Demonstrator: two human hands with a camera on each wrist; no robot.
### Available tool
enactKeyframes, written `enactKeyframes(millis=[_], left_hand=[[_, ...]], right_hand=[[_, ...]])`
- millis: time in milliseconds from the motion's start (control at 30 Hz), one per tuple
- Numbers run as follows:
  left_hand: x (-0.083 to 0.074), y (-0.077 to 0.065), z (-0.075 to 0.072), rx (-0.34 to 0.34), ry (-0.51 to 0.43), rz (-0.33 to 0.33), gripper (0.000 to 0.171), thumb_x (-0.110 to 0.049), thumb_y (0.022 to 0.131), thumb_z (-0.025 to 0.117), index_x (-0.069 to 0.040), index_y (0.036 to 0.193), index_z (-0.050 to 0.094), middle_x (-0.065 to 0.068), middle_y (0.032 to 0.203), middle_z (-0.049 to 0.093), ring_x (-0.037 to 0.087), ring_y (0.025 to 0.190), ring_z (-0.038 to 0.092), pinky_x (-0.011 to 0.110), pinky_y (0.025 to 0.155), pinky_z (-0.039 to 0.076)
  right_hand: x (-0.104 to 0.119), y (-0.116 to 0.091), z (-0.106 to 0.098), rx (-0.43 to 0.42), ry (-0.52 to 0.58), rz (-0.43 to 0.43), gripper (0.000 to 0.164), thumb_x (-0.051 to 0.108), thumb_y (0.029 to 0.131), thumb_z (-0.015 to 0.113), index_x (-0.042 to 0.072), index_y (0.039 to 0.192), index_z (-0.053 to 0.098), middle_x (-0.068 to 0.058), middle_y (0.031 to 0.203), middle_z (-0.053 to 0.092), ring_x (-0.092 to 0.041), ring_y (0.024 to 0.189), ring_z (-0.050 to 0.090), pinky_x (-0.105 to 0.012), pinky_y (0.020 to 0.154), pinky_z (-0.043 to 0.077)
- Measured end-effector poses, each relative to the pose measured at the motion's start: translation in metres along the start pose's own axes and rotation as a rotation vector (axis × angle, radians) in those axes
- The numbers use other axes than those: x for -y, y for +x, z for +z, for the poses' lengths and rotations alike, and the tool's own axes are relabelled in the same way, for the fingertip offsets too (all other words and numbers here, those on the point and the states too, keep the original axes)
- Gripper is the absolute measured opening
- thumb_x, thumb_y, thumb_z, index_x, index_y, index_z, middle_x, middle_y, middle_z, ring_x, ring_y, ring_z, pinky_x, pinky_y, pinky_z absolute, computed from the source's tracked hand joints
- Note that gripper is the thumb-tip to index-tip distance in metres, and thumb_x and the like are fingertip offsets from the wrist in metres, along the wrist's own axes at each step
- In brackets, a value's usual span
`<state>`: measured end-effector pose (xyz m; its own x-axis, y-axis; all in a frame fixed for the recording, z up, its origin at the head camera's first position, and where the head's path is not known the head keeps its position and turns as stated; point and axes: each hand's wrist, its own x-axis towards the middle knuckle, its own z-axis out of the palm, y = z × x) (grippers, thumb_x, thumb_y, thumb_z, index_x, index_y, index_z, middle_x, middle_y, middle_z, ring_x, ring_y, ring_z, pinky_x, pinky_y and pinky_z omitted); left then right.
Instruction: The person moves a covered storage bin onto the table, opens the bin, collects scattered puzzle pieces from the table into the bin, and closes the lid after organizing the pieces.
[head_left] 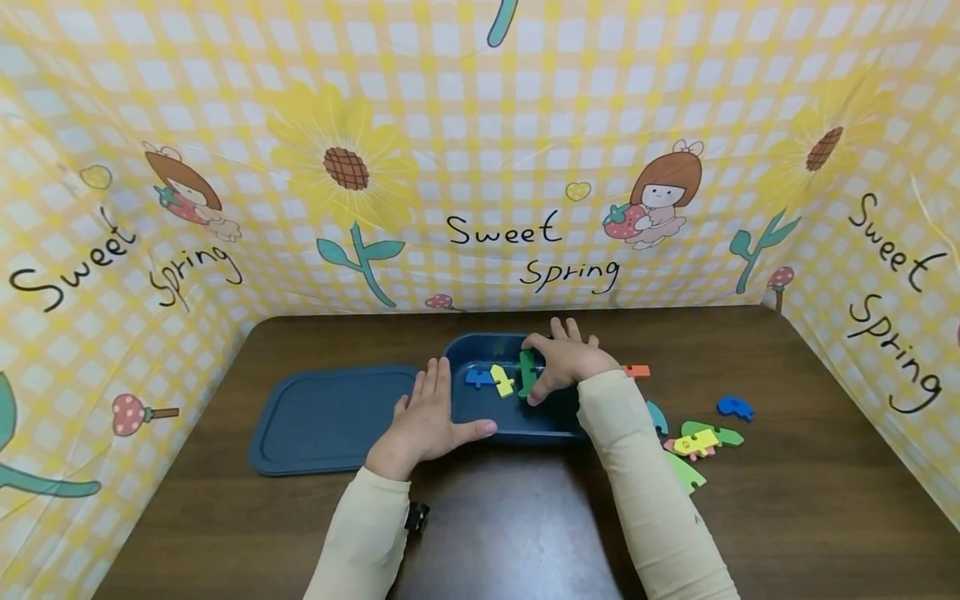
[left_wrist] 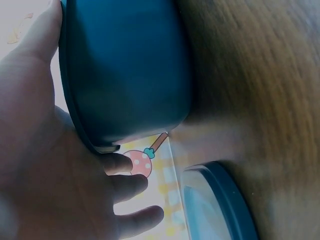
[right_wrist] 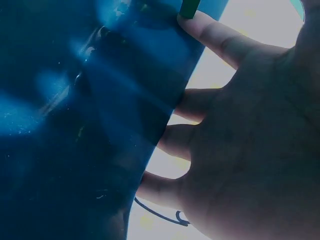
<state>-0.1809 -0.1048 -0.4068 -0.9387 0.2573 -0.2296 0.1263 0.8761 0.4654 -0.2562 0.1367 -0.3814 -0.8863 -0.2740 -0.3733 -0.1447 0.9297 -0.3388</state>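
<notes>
A dark blue plastic box [head_left: 480, 425] stands on the table, with a blue puzzle piece [head_left: 477, 378] and a yellow puzzle piece [head_left: 502, 381] inside. Over the box, my right hand [head_left: 573, 362] pinches a long green puzzle piece [head_left: 527, 373] between thumb and index finger. The end of that piece also shows at the index fingertip [right_wrist: 187, 22] in the right wrist view. My left hand [head_left: 429, 421] steadies the box's left end, its fingers straight and its thumb on the front rim. In the left wrist view the box's outer wall [left_wrist: 130, 75] is beside the palm.
Left of the box lies its blue lid [head_left: 330, 421]. Several loose pieces are on the right: an orange one [head_left: 637, 371], a blue one [head_left: 735, 407], a yellow one [head_left: 697, 442] atop others, and a light green one [head_left: 684, 473] partly behind my right sleeve. Patterned cloth [head_left: 480, 167] walls the table.
</notes>
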Motion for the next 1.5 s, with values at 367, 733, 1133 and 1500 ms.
enactKeyframes(millis=[367,733,1133,1500], left_hand=[[-0.0017,0.0015,-0.0008,0.004,0.009,0.003,0.123,-0.071,0.085,0.065,-0.005,0.162,-0.004,0.016,0.168,-0.005,0.038,0.153,-0.002,0.066,0.115,0.009],[-0.0018,0.0020,-0.0017,0.001,0.016,0.004,0.122,-0.072,0.085,0.064,-0.004,0.162,-0.002,0.018,0.168,-0.003,0.039,0.152,-0.001,0.067,0.114,0.010],[-0.0004,0.0007,-0.0013,-0.003,0.010,0.004,0.122,-0.071,0.085,0.066,-0.003,0.162,-0.001,0.018,0.168,-0.002,0.041,0.152,-0.001,0.067,0.114,0.010],[0.0010,0.0018,0.0003,-0.002,0.016,-0.004,0.123,-0.072,0.085,0.066,-0.005,0.162,-0.003,0.017,0.168,-0.003,0.040,0.152,0.000,0.066,0.115,0.010]], right_hand=[[0.0020,-0.0022,0.0035,-0.028,-0.033,0.029,0.089,0.045,0.075,0.089,0.027,0.150,0.045,-0.022,0.167,-0.005,-0.044,0.150,-0.014,-0.069,0.113,-0.002],[0.0044,-0.0029,0.0067,-0.053,-0.069,0.037,0.091,0.046,0.074,0.089,0.027,0.151,0.044,-0.024,0.166,-0.007,-0.046,0.149,-0.014,-0.070,0.112,-0.001],[0.0074,-0.0057,0.0086,-0.068,-0.081,0.012,0.094,0.044,0.073,0.090,0.022,0.151,0.043,-0.027,0.165,-0.010,-0.048,0.148,-0.014,-0.073,0.111,-0.001],[0.0058,-0.0025,0.0072,-0.042,-0.055,0.011,0.087,0.036,0.075,0.090,0.024,0.149,0.046,-0.025,0.165,-0.004,-0.047,0.149,-0.011,-0.072,0.111,-0.001]])
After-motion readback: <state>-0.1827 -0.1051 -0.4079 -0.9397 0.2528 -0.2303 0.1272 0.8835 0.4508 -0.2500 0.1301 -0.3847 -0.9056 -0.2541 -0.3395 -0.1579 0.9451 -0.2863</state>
